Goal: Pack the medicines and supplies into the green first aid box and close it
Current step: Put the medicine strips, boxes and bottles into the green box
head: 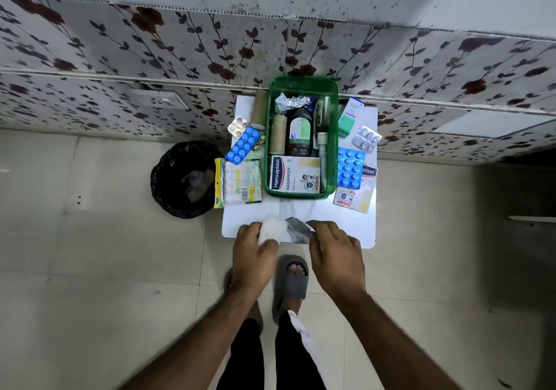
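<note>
Head view: both hands at the near edge of the desk, green first aid box straight ahead.

Left hand (254, 246) has its fingers curled around a white wad (272, 229), likely cotton; right hand (335, 246) pinches a grey foil wrapper (298, 229) touching it. The green first aid box (332, 149) sits open directly beyond both hands, long axis running away from the person, already well stocked. Both hands are about equally near, so the carry looks like a straight forward reach. Blue blister packs (350, 167) wait beside it.
</note>
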